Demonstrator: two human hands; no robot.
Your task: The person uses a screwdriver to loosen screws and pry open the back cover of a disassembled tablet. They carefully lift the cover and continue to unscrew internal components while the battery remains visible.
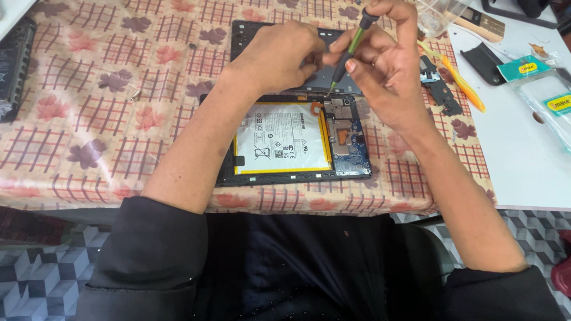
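Your right hand (pixel 384 61) grips a green-shafted screwdriver (pixel 351 48), tip on the circuit board (pixel 344 134) of the opened tablet (pixel 294 140) at the counter's near edge; your left hand (pixel 273 53) rests curled on its far edge. Back cover (pixel 253 32) already off; board and battery (pixel 281 138) remain seated

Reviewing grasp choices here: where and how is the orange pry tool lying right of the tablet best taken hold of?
Pinch the orange pry tool mid-shaft from above, fingers across its width. It lies flat, long and thin, slanting away from the opened tablet, its far end beside a small black part.
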